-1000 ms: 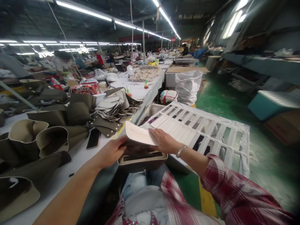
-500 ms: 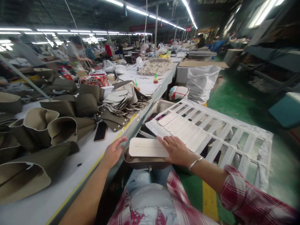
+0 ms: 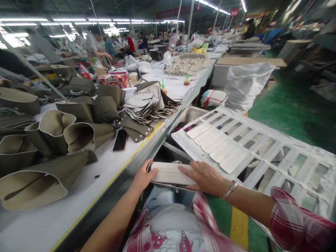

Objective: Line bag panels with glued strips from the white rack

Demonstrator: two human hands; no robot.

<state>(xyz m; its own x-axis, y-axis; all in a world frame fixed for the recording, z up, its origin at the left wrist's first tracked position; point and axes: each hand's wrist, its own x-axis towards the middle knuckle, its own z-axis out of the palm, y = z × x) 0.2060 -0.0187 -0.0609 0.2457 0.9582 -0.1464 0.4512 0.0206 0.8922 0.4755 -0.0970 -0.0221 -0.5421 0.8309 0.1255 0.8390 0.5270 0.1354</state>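
Observation:
Over my lap I hold a flat, pale oblong piece (image 3: 169,173) lying on a darker tray-like part beneath it. My left hand (image 3: 143,177) grips its left end, thumb on the top. My right hand (image 3: 204,176) lies flat on its right half with fingers stretched out, pressing it down. A bracelet sits on my right wrist, and a red plaid sleeve covers that arm. Just right of my hands a white slatted rack (image 3: 265,154) carries several similar pale pieces (image 3: 215,141) laid in a row.
A long white worktable (image 3: 86,185) runs along my left, with olive bag bodies (image 3: 65,134), a stack of flat grey pieces (image 3: 147,105) and a black phone (image 3: 120,140). A white sack (image 3: 246,85) stands on the green floor. Other people work at the far tables.
The pale piece, raised at an angle a second ago, now lies flat on the part below. My right hand went from holding its edge to pressing on top. The view tilted down.

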